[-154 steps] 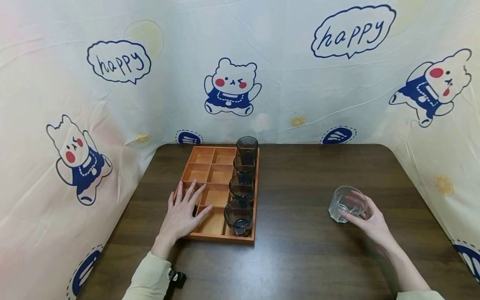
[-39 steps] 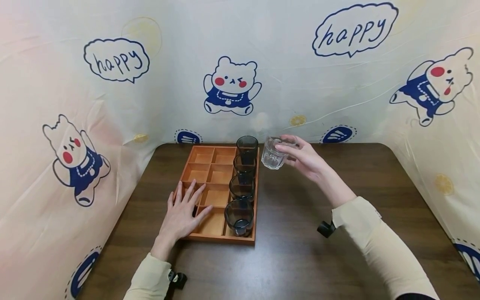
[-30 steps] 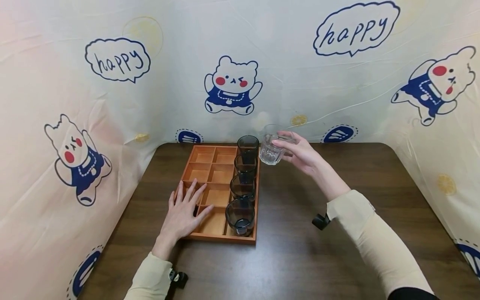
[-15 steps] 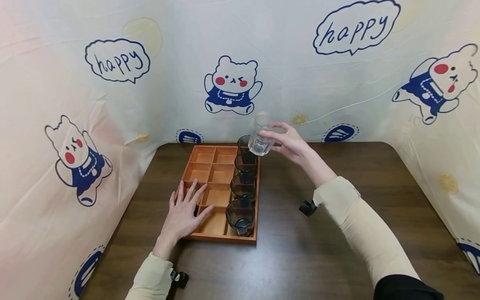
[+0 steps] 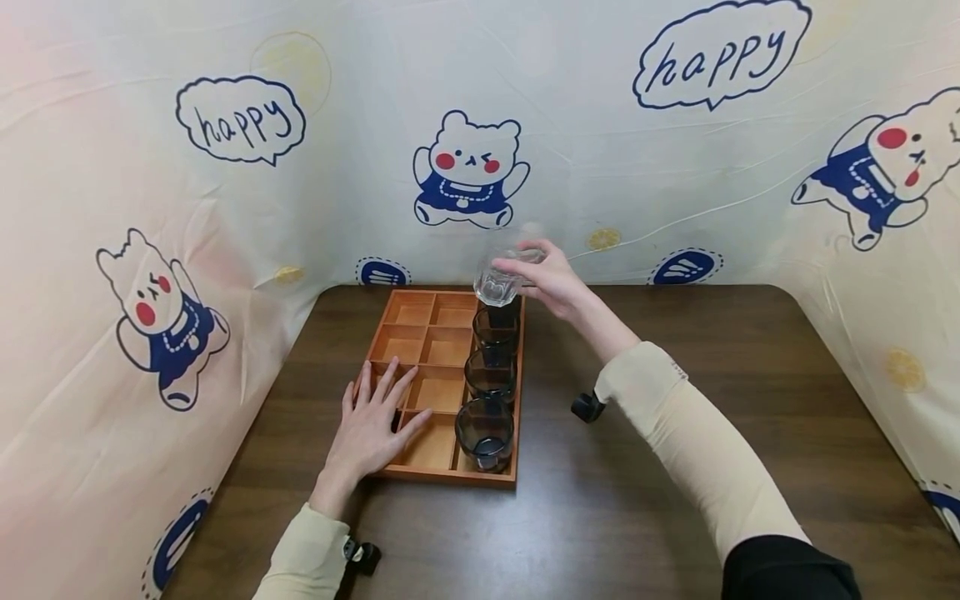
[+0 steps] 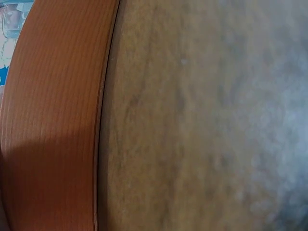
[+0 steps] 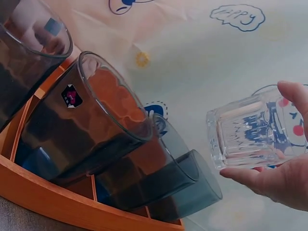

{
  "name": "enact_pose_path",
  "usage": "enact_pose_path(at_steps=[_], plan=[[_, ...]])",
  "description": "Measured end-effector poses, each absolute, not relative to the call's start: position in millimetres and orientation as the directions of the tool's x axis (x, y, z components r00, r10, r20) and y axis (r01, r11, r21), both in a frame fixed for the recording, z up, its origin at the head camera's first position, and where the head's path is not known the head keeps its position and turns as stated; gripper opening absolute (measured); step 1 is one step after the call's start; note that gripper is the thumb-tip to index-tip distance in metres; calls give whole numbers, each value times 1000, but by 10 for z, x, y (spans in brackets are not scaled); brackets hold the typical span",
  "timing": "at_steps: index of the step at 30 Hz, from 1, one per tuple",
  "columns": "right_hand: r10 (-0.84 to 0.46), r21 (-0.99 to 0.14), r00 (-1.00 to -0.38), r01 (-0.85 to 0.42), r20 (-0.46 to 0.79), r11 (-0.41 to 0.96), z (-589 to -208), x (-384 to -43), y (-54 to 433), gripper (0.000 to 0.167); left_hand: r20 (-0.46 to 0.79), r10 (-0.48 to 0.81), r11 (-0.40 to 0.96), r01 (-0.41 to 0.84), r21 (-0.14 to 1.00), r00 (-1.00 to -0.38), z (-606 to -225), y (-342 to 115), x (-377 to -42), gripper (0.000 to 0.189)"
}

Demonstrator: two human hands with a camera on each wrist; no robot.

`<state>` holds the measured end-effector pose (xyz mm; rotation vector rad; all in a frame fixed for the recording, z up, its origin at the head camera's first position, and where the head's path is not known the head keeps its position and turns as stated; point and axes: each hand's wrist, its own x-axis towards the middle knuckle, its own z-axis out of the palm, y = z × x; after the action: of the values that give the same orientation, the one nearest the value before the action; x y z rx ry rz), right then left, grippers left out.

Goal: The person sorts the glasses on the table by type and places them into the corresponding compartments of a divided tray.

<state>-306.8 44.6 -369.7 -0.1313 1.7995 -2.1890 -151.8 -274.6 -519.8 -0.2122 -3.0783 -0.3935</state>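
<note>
My right hand (image 5: pixel 551 279) grips a clear faceted glass (image 5: pixel 497 279) above the far end of the wooden compartment tray (image 5: pixel 450 477). In the right wrist view, the thumb and fingers hold this clear glass (image 7: pixel 245 132) from one side, above the dark glasses. Several dark tinted glasses, the nearest a dark glass (image 5: pixel 485 433), stand in a column along the tray's right side; the farthest is mostly hidden behind the clear one. My left hand (image 5: pixel 369 429) rests with spread fingers on the tray's left edge. The left wrist view shows the tray's side wall (image 6: pixel 57 110).
The tray's left and middle columns show bare compartments (image 5: pixel 435 389). A dark wood table (image 5: pixel 660 467) lies under everything, backed by a printed curtain (image 5: pixel 585 125). A black wrist camera (image 5: pixel 587 407) hangs below the right sleeve.
Earlier, the right hand held the clear glass low at the table's right side. It has carried it up and left, over the tray's far right corner. The left hand stays put.
</note>
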Motion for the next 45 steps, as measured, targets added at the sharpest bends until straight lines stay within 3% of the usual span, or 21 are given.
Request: enact_pose_path(at_steps=[7, 15, 30, 45], plan=[[-220, -996, -973, 77, -68, -37, -3757, -3130, 292, 59, 42, 125, 960, 132, 248, -991, -5207, -2759, -1496, 86], [-158, -988, -987, -57, 34, 143, -3812, -3184, 214, 65, 49, 133, 958, 141, 250, -990, -5201, -2751, -1511, 85], [-145, -978, -989, -57, 28, 202, -3898, -3265, 70, 69, 67, 139, 956, 151, 253, -988, -5198, -2746, -1513, 84], [-210, -936, -966, -205, 148, 285, -4016, -3326, -133, 74, 54, 132, 957, 142, 251, -990, -5191, -2757, -1516, 85]])
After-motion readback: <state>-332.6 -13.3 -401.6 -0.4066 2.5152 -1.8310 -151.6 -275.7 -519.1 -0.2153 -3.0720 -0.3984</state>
